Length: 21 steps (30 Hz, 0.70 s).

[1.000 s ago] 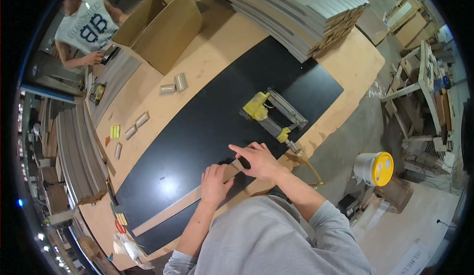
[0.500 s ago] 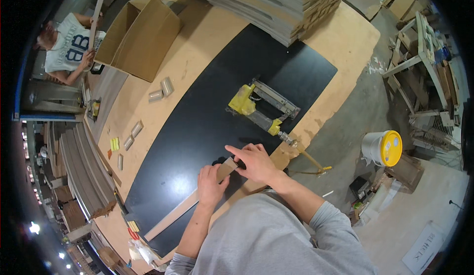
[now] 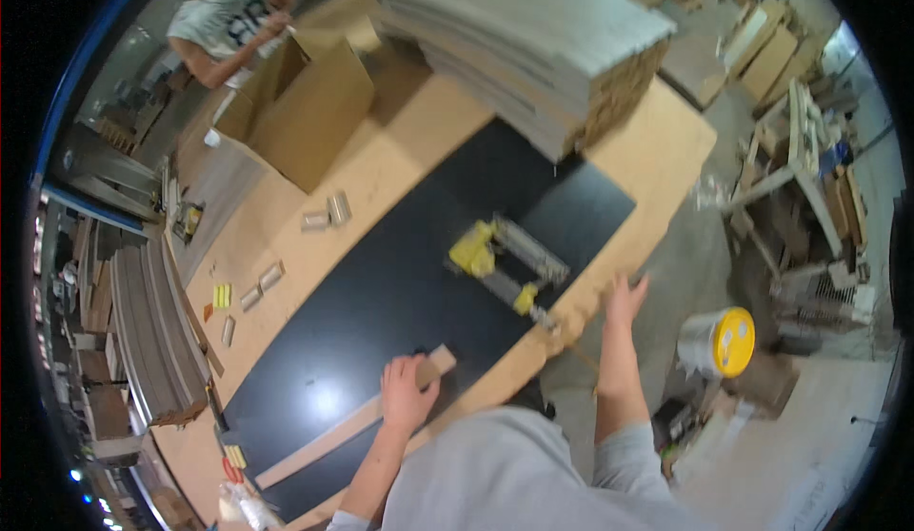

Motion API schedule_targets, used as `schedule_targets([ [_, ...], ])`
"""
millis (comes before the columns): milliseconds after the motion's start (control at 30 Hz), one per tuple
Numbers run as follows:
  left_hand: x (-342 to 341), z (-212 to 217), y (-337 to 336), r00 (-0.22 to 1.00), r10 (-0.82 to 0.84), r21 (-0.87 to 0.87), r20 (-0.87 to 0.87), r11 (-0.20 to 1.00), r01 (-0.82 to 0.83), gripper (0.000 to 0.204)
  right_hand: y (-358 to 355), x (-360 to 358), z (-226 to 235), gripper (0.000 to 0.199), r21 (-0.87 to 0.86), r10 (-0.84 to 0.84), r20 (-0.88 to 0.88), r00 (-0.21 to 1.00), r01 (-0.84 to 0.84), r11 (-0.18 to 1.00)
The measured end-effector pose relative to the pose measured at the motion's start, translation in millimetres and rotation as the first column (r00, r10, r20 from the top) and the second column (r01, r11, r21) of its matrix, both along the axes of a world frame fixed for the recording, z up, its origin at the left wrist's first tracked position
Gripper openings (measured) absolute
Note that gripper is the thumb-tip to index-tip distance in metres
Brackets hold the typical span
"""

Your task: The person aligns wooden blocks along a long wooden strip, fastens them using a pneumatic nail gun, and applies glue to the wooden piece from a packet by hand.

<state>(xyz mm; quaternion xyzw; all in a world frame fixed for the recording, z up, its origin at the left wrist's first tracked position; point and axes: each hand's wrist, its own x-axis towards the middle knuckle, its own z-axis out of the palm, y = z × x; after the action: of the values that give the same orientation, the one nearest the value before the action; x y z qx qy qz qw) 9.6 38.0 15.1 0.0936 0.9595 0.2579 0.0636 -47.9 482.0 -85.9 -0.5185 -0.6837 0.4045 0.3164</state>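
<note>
A long narrow light-wood strip (image 3: 352, 423) lies slantwise on the black board (image 3: 314, 340). Near the strip's far end my left hand (image 3: 407, 396) is closed over it. My right hand (image 3: 623, 302) is raised off to the right, past the table's edge, somewhat blurred, with its fingers apart; I make out nothing held in it. Left of that hand a yellow and grey nail gun (image 3: 473, 253) rests on the black board, its air fitting (image 3: 543, 318) pointing toward the table edge.
An open cardboard box (image 3: 319, 117) and a tall stack of grey panels (image 3: 533, 26) stand at the back. Small metal cylinders (image 3: 338, 209) dot the wooden tabletop (image 3: 419, 136). On the floor at right is a yellow-lidded bucket (image 3: 733, 342). Another person (image 3: 224, 26) stands beyond the box.
My right hand has left the strip's end and swung out to the right past the table edge. My left hand still holds the strip. The whole view has shifted.
</note>
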Motion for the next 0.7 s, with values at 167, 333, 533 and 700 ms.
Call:
schedule_targets([
  [167,17,-3,-12,0.996,0.081,-0.007,0.032,0.997,-0.08,0.047,-39,14,31,0.036,-0.758,-0.114,-0.421,0.9,-0.28,0.589],
  [333,22,-6,-12,0.996,0.082,0.024,-0.015,0.996,-0.082,0.05,-30,34,24,0.037,-0.691,0.078,-0.466,0.881,-0.418,0.59],
  [533,19,-8,-18,0.994,0.086,0.075,-0.064,0.994,-0.082,0.054,-118,38,69,0.036,0.045,0.426,-0.328,0.843,-0.436,0.899],
  [700,23,-2,-29,0.992,0.109,0.024,-0.069,0.994,-0.108,0.053,-220,32,144,0.06,0.184,0.984,0.101,-0.147,-0.969,-0.164],
])
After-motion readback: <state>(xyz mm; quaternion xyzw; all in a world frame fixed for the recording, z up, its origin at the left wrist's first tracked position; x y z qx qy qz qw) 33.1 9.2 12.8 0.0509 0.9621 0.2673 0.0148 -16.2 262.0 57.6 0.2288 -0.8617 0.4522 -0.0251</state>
